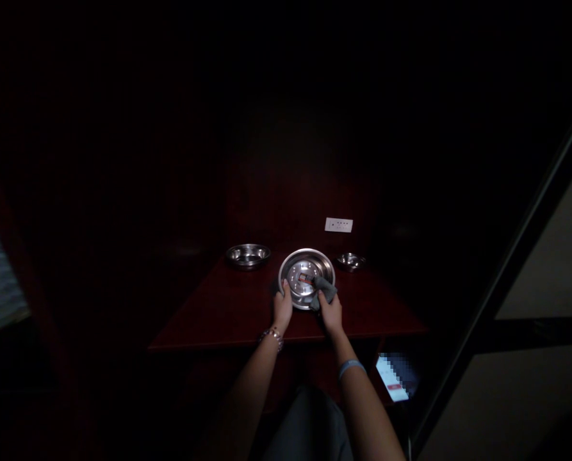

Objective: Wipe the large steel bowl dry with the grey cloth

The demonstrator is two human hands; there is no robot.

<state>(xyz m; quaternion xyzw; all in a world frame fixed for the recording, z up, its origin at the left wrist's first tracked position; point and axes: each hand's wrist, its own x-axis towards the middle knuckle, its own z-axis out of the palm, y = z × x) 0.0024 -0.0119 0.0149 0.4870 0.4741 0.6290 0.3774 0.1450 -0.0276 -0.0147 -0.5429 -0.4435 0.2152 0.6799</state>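
A shiny steel bowl (297, 261) is tilted toward me above the dark red table, with a small label (306, 278) on its inner bottom. My left hand (282, 308) grips its lower left rim, thumb over the edge. In my right hand (331, 312) is a grey cloth (325, 289), bunched against the bowl's lower right inside. The fingers behind the bowl and under the cloth are hidden.
On the red table (218, 314) a wide steel bowl (248, 256) stands at the back left, a smaller steel bowl (351, 261) at the back right. A white socket plate (338, 225) is on the back wall. A lit screen (392, 379) shows below the table's right side.
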